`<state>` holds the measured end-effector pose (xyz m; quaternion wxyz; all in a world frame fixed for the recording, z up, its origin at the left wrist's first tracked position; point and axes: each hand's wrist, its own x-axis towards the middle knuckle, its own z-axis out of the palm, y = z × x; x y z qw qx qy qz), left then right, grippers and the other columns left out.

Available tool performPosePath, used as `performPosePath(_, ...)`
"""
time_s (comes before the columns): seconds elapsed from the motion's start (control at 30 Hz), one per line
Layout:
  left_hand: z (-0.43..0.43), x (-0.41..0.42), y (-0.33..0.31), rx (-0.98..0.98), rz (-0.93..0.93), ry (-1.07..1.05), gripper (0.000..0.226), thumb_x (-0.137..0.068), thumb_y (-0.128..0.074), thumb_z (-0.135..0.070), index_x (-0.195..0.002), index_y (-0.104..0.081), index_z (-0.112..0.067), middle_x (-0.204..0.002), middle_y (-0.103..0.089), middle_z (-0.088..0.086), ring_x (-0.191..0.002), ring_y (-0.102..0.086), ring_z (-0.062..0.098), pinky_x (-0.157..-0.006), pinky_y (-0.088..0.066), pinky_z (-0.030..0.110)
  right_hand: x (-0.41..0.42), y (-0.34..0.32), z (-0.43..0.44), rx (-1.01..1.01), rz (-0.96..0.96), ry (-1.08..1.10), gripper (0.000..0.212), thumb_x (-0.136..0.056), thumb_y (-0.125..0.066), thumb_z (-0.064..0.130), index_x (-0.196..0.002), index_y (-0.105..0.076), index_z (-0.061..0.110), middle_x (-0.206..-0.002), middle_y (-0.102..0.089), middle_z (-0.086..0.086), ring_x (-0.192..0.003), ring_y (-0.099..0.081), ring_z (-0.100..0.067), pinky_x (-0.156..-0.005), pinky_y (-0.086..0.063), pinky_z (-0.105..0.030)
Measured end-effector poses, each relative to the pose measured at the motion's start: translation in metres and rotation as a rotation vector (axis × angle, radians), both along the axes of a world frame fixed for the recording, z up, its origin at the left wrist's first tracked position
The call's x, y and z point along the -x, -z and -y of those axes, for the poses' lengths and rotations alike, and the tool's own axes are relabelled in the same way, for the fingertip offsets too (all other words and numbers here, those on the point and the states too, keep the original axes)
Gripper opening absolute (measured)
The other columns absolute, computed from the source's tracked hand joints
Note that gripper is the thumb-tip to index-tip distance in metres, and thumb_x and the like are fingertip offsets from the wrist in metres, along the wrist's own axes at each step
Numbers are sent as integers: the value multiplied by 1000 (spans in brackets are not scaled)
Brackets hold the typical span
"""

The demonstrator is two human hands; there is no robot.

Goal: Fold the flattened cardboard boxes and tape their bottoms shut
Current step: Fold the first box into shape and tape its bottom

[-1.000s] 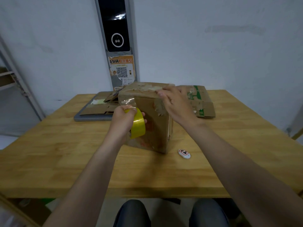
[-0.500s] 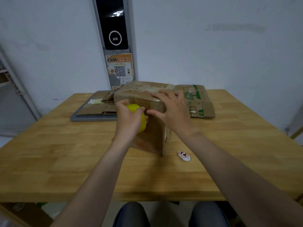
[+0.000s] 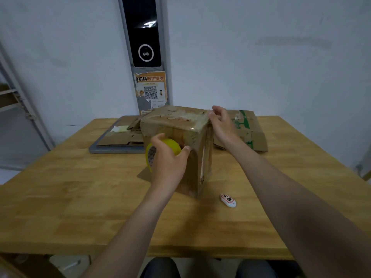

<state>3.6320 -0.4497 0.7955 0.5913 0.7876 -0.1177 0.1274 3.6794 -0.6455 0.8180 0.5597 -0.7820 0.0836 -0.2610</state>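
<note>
The folded cardboard box (image 3: pixel 180 119) stands upright mid-table (image 3: pixel 80 197). Against its near face, the left hand (image 3: pixel 168 167) grips a yellow tape roll (image 3: pixel 173 147). The right hand (image 3: pixel 221 124) touches the box's upper right edge, fingers curled; whether they pinch anything is unclear. A flattened box (image 3: pixel 254 127) lies behind the box to its right, a small white tag (image 3: pixel 228 200) near its front corner.

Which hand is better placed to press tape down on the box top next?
Likely right: the right hand touches the top edge of the box; the left hand grips the yellow tape roll lower down.
</note>
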Motion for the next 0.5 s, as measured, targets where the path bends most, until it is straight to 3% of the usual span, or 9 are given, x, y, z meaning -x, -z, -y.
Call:
performPosePath(0.1,-8,-5,5,-12,9,-31,84,-84,-85,-34,-143,-26,-20,-133,-55,7,-117,-58,25,-95,-52,45,3,8,-5,41,-44,26,56,-98,-48,63,-131,-54,18,-119,-60,4,-107,-58,-12,-84,-46,-31)
performPosePath(0.2,-22,-14,8,13,46,-95,84,-83,-86,-35,-142,-28,-21,-130,-54,3,-118,-56,24,-94,-51,44,17,28,-13,72,13,-3,43,-99,-52,58,-117,-62,21,-101,-64,12,-90,-60,-2,-68,-44,-16)
performPosePath(0.3,-37,-24,14,34,106,-172,71,-86,-81,-39,-136,-33,-24,-107,-51,-12,-102,-55,16,-81,-48,36,28,61,-24,58,-13,-128,32,-102,-57,41,-130,-63,25,-122,-69,13,-111,-63,-2,-89,-51,-21)
performPosePath(0.37,-45,-25,21,18,145,-221,65,-87,-79,-42,-133,-36,-25,-98,-47,-22,-87,-54,7,-68,-45,29,34,87,-33,17,-85,-148,26,-103,-58,37,-125,-67,28,-118,-72,13,-109,-66,-4,-90,-53,-26)
performPosePath(0.43,-53,-25,33,-3,117,-235,66,-87,-78,-47,-132,-37,-23,-98,-51,-16,-89,-57,12,-68,-45,31,38,109,-40,14,-198,-162,25,-103,-57,38,-121,-70,27,-112,-74,11,-106,-69,-9,-88,-54,-29)
performPosePath(0.5,-60,-24,47,-39,37,-221,68,-86,-78,-51,-133,-38,-22,-106,-55,-6,-100,-59,21,-74,-47,36,42,122,-44,37,-282,-203,34,-104,-56,37,-134,-64,25,-122,-71,9,-115,-65,-10,-98,-53,-31)
